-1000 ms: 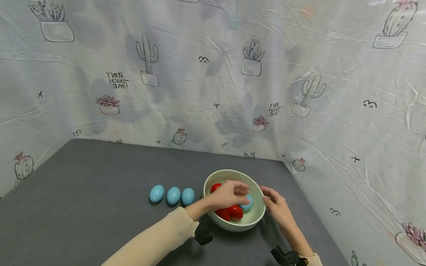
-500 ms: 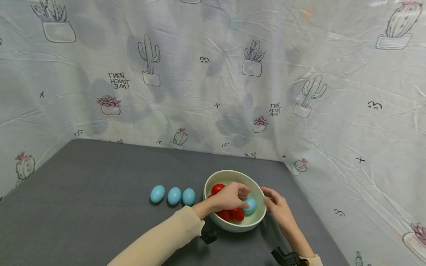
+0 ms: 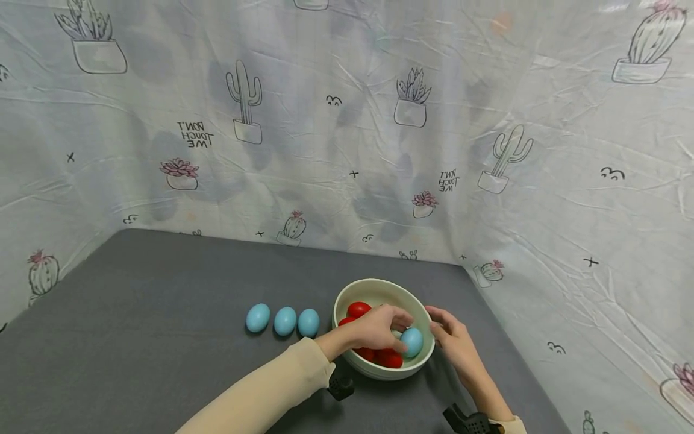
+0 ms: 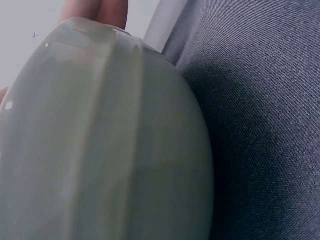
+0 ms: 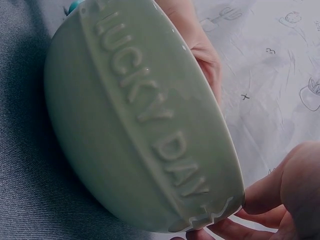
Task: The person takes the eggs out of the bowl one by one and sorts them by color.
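A pale green bowl (image 3: 374, 289) with raised lettering on its side stands on the table, holding one blue egg (image 3: 413, 341) and several red egg-shaped pieces (image 3: 359, 310). My left hand (image 3: 376, 328) reaches in over the near-left rim. Its thumb is right at the blue egg's left side, while the bent fingers hang loosely above it with a gap between. My right hand (image 3: 454, 340) steadies the bowl at its right rim; the right wrist view has its thumb (image 5: 265, 195) at the rim and fingertips curled against the outside. The left forearm hides part of the red pieces.
Three more blue eggs (image 3: 285, 321) lie in a row on the dark grey table (image 3: 179, 337), left of the bowl. A white cloth (image 3: 325, 132) printed with cactus drawings hangs behind the table and along its sides.
My left hand has moved slightly right inside the bowl. The blue egg and the red pieces have shifted right and nearer, and more of the blue egg shows. My right hand has stayed at the rim.
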Demonstrator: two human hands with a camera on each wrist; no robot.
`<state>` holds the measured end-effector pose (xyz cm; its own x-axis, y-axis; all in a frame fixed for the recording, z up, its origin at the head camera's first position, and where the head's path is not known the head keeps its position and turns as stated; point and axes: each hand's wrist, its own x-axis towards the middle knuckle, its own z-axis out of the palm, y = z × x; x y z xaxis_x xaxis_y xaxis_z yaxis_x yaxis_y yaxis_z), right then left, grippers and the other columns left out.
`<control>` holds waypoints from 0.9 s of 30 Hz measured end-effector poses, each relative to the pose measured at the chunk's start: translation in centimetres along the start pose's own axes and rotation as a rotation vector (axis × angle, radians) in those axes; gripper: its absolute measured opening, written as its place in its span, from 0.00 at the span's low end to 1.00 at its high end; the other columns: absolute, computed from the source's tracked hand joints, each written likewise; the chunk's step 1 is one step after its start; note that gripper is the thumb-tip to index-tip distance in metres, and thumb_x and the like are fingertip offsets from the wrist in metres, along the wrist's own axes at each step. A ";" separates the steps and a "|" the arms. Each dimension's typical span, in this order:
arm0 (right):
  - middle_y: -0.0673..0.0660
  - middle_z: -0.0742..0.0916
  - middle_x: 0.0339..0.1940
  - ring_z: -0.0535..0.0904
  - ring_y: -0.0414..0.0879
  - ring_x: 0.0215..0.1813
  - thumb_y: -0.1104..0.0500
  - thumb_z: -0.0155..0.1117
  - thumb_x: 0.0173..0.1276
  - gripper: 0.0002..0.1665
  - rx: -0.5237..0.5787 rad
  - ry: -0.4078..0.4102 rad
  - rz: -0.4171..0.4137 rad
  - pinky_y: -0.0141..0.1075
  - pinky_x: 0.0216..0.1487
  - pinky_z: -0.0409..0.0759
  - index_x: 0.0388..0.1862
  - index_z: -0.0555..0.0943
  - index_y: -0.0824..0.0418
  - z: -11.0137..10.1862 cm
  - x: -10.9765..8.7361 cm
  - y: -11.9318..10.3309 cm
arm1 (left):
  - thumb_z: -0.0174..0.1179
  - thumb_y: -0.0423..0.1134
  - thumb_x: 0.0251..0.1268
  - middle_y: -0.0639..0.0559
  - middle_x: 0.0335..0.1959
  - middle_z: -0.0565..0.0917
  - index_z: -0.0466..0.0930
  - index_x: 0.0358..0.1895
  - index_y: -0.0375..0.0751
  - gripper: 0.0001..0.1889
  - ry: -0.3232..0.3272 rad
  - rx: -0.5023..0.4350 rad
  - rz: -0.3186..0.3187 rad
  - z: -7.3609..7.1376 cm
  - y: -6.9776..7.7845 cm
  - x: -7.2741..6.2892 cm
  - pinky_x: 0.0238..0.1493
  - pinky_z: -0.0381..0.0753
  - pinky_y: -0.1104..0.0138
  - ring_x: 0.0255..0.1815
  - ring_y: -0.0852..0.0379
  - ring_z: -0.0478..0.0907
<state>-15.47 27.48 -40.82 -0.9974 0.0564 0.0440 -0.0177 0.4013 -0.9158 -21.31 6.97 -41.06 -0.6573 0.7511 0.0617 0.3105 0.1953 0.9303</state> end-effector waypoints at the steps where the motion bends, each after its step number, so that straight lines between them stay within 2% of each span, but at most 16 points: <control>1: 0.64 0.79 0.60 0.78 0.52 0.54 0.64 0.51 0.79 0.20 0.000 -0.002 0.001 0.34 0.45 0.81 0.67 0.72 0.67 0.0 0.0 0.0 | 0.72 0.26 0.53 0.49 0.56 0.81 0.76 0.62 0.32 0.29 -0.010 -0.001 0.002 0.0 0.0 0.0 0.59 0.76 0.68 0.54 0.58 0.79; 7: 0.64 0.78 0.61 0.77 0.54 0.57 0.62 0.52 0.79 0.21 -0.016 -0.005 0.004 0.35 0.46 0.80 0.67 0.72 0.66 0.1 0.0 -0.1 | 0.74 0.27 0.53 0.51 0.55 0.81 0.76 0.62 0.31 0.30 -0.071 -0.074 0.014 0.2 -0.1 -0.1 0.49 0.80 0.72 0.49 0.58 0.82; 12: 0.63 0.78 0.61 0.77 0.53 0.57 0.61 0.53 0.79 0.21 -0.012 -0.008 0.014 0.35 0.47 0.80 0.67 0.72 0.65 0.1 0.1 -0.1 | 0.73 0.28 0.55 0.51 0.53 0.83 0.77 0.61 0.33 0.28 -0.076 -0.151 0.010 0.2 -0.1 -0.2 0.47 0.82 0.71 0.47 0.58 0.83; 27: 0.62 0.79 0.61 0.77 0.53 0.56 0.62 0.52 0.79 0.21 -0.030 -0.008 0.006 0.37 0.46 0.81 0.67 0.72 0.64 -0.1 0.1 0.2 | 0.72 0.31 0.58 0.53 0.54 0.82 0.77 0.62 0.34 0.27 -0.078 -0.138 0.035 0.1 0.0 -0.2 0.46 0.82 0.71 0.48 0.58 0.83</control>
<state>-15.56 27.62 -40.97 -0.9981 0.0515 0.0350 -0.0096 0.4286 -0.9034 -21.10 6.86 -41.10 -0.5910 0.8035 0.0714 0.2313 0.0840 0.9693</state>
